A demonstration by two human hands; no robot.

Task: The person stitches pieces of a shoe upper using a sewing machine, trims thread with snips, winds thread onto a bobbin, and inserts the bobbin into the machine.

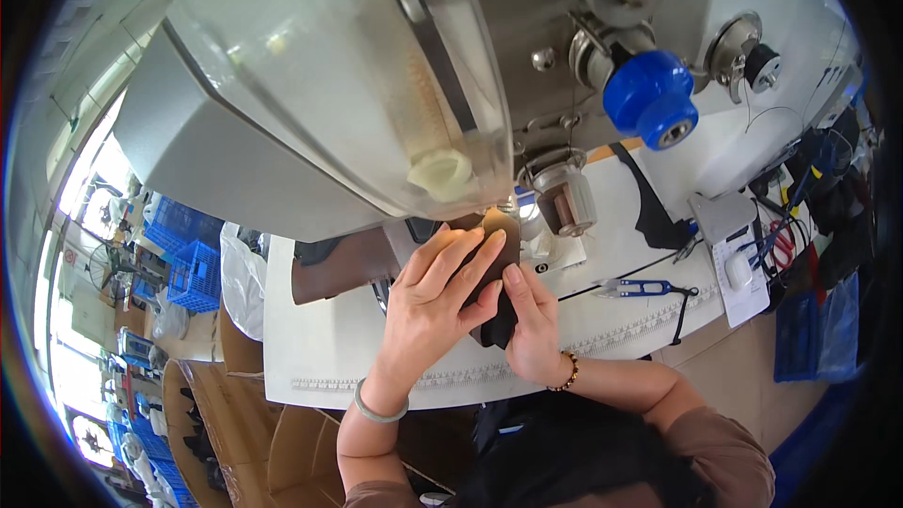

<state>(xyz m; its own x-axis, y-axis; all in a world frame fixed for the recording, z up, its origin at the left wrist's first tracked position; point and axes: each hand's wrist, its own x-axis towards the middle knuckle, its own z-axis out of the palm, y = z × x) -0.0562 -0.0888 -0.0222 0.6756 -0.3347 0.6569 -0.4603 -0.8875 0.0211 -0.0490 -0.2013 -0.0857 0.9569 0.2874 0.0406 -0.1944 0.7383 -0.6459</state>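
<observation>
Under the head of a sewing machine (310, 113), both hands hold a dark brown piece of leather-like material (499, 259). My left hand (425, 306) lies over its left side, fingers stretched toward the lit spot by the needle area and thumb at the near edge. My right hand (534, 334) pinches its right edge, thumb on top and the other fingers partly hidden. The piece's near end hangs dark between the hands. The needle and the stitching point are hidden behind the machine's clear cover and my fingers.
Blue thread snips (644, 289) and a black curved piece (647, 202) lie right on the white table (324, 357). A brown panel (343, 268) is left of the hands. Cardboard boxes (226, 414) stand below left; blue crates (195, 273) farther back. Red-handled scissors (783, 243) sit far right.
</observation>
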